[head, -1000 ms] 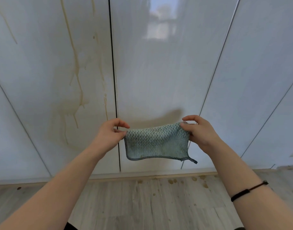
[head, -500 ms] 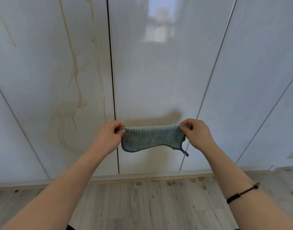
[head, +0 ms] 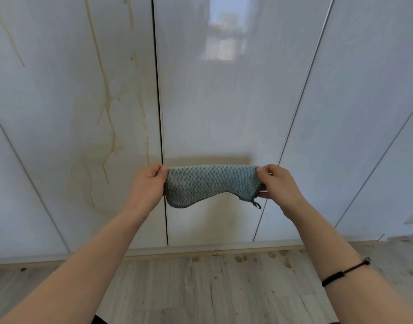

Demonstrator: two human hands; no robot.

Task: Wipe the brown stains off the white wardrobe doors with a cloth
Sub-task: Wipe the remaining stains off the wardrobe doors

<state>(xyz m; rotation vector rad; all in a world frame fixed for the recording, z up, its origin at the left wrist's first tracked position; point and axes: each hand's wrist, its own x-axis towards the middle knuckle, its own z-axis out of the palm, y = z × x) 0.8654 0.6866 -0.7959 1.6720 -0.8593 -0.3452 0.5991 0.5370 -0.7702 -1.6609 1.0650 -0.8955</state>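
Held the grey-blue cloth [head: 210,183] stretched in front of the white wardrobe doors [head: 224,113], right of the brown stains [head: 107,108]; pinched it at each end between curled fingers [head: 162,171] of left hand [head: 149,185] and right hand [head: 280,183].

No readable txt, label, brand, no. or sign: none on the cloth [head: 210,183], none on the wardrobe doors [head: 224,113] behind it.
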